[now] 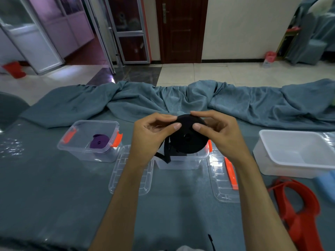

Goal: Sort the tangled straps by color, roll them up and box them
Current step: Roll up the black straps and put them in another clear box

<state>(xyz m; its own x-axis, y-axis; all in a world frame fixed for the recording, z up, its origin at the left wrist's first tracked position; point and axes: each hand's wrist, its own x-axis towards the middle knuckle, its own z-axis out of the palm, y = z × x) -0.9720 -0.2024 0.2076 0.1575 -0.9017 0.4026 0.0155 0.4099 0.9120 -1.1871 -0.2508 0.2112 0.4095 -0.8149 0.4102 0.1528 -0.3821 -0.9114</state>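
Black strap roll (190,136) is held up in the air w/ both hands, directly above the middle clear box (181,161). It's a thick round coil, flat face toward the camera. A loose black tail (165,153) hangs from the roll's lower left side, its end dangling over the middle box's left rim.

Left hand (154,131): grip is pinching the roll's upper left edge, thumb on the near face, fingers curled over the top. Right hand (219,132): grip likewise grasping the roll's upper right edge, thumb on the face, fingers curled over the top & behind.

Left of the middle box sits another clear box (87,142) w/ orange latches, holding a rolled purple strap (99,142). Two clear lids lie flat on the tabletop (54,196): one (126,171) at the middle box's near left corner, partly under the left forearm; the other (224,180), w/ an orange latch, at its near right corner. Right of the middle box, well apart, is a white tub (297,153). Nearer than the tub, at the tabletop's right edge, lies a red plastic piece (299,207) w/ a loop-shaped opening. Beyond the middle box, bunched teal-grey cloth (181,98) runs across the far edge of the tabletop. A short black strap bit (211,241) shows at the bottom edge, on the near side of the middle box.
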